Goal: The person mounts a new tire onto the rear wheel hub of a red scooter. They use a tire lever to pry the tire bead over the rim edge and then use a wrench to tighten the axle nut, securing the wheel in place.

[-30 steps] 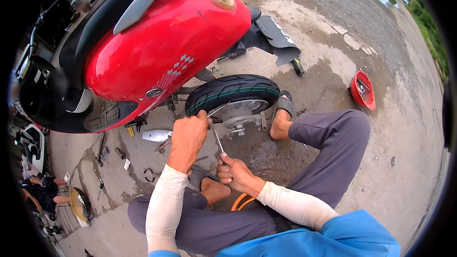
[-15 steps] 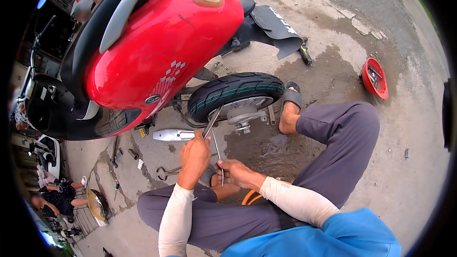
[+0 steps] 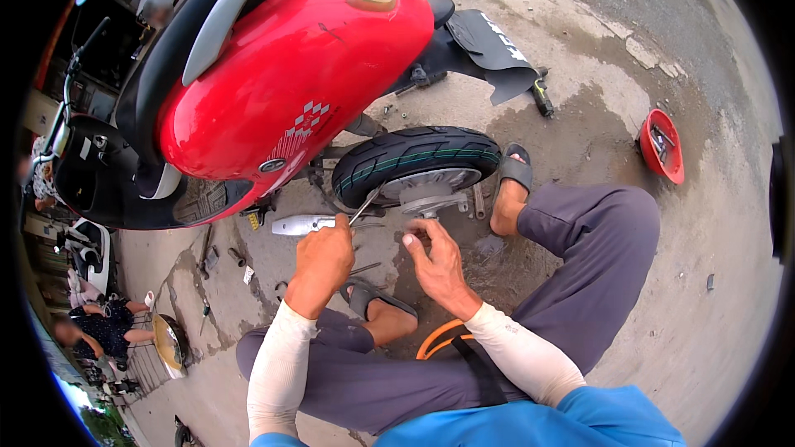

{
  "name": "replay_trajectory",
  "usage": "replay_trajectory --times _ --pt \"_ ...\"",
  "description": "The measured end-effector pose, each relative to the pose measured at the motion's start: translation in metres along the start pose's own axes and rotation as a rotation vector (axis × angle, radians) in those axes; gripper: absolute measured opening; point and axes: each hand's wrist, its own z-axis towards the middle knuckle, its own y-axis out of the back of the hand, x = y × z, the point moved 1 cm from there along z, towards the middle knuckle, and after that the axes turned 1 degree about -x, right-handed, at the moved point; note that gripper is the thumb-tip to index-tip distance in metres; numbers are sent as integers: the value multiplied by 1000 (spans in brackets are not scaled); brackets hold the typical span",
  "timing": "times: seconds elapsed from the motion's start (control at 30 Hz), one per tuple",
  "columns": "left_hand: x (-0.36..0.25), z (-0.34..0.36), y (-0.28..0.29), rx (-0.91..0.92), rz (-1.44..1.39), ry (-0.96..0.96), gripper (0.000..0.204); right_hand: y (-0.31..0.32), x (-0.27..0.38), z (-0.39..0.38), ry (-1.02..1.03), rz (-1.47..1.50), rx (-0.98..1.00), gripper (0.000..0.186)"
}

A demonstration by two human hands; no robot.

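My left hand [image 3: 321, 263] is closed around a metal tire lever [image 3: 365, 205], whose far end rests at the rim of a scooter's rear wheel. The black tire [image 3: 414, 157] on that wheel carries a thin green line. My right hand [image 3: 440, 268] is open, thumb and fingers apart, with blurred fingertips close to the axle end below the grey hub [image 3: 426, 201]. Whether it touches the axle I cannot tell. The red scooter [image 3: 281, 74] leans over on its side. Next to my left hand lies a silver cover [image 3: 296, 224].
A red helmet-shaped bowl [image 3: 675, 167] holds tools at the right. Beyond the wheel lie a black mudguard [image 3: 493, 54] and a power tool [image 3: 542, 98]. A thin rod [image 3: 364, 267] and a spanner [image 3: 479, 200] rest on the ground. Another person [image 3: 103, 331] sits at the far left.
My right hand has moved up to the hub and no longer holds the second lever. My left hand has shifted slightly left, still gripping its lever.
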Motion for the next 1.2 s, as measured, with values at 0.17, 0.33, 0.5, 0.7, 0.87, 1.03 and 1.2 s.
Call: replay_trajectory --times 0.17,0.33,0.5,0.7,0.87,1.03,1.2 --pt "10 -17 -60 -38 -42 176 25 24 51 82 696 -468 -312 40" --pt "24 -7 -14 -35 9 63 21 34 23 153 747 -843 -32 65" --pt "1 -19 -14 -27 136 14 20 63 14 164 666 -867 5 64" --pt "20 -8 -22 -3 -117 59 19 84 -14 170 698 -718 -56 66" --pt "38 11 -49 -182 -172 -65 25 74 21 163 776 -820 -6 73" --pt "13 24 -48 -106 -295 111 27 49 35 174 728 -950 237 73" --pt "-5 -8 -16 -10 -146 38 27 53 32 183 630 -982 289 71"
